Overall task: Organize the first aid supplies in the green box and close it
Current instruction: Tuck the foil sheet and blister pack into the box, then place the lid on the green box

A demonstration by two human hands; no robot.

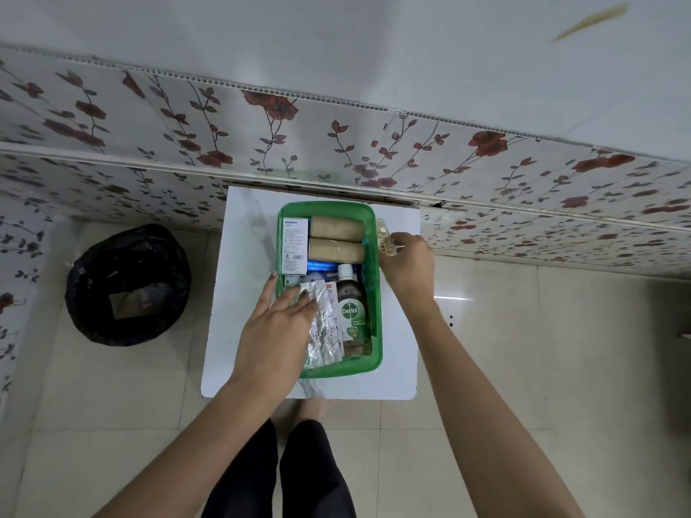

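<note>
Currently, our right hand (409, 265) pinches a small packet (387, 239) just right of the green box (375, 293) at frame centre, while our left hand (278, 323), fingers spread, presses the foil strips (327, 327) inside.

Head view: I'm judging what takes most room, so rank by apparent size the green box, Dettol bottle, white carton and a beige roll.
1. green box
2. Dettol bottle
3. white carton and beige roll: too alike to rank.
</note>
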